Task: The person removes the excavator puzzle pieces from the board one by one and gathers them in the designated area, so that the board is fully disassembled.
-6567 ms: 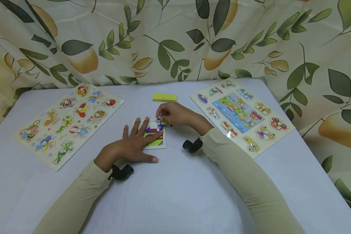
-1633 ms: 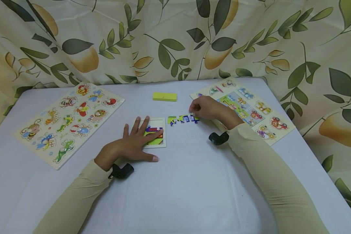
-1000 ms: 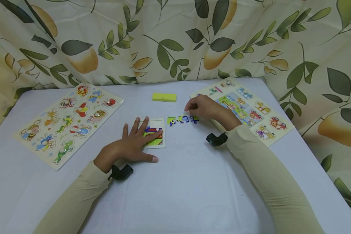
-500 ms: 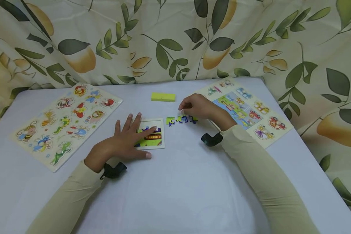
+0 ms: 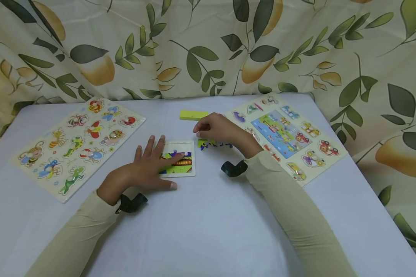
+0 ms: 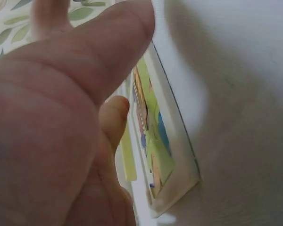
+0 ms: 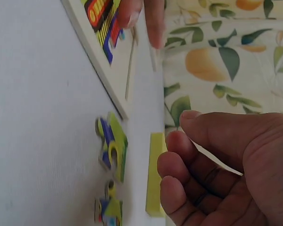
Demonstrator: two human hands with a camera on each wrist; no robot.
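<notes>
My left hand (image 5: 143,169) lies with spread fingers over the left side of a small white-framed jigsaw puzzle (image 5: 193,158). Its index finger reaches across the picture, where red, yellow and green pieces fill the lower part and the upper part shows bare white. Just right of the frame, several loose jigsaw pieces (image 5: 204,144) in yellow-green and blue lie in a row on the cloth. Above them hovers my right hand (image 5: 219,129), fingers loosely curled. The right wrist view shows its thumb near the index fingertip with nothing between, and a loose piece (image 7: 113,148) below.
A yellow block (image 5: 193,115) lies behind the frame. At the left is a board of insect pictures (image 5: 86,136), at the right a board of vehicle pictures (image 5: 284,136). A leaf-patterned curtain (image 5: 208,50) hangs behind the white-covered table (image 5: 201,223).
Several pieces came out of the frame and were set in a row to its right. My right hand has since moved left along that row; my left hand slid slightly left, uncovering more picture.
</notes>
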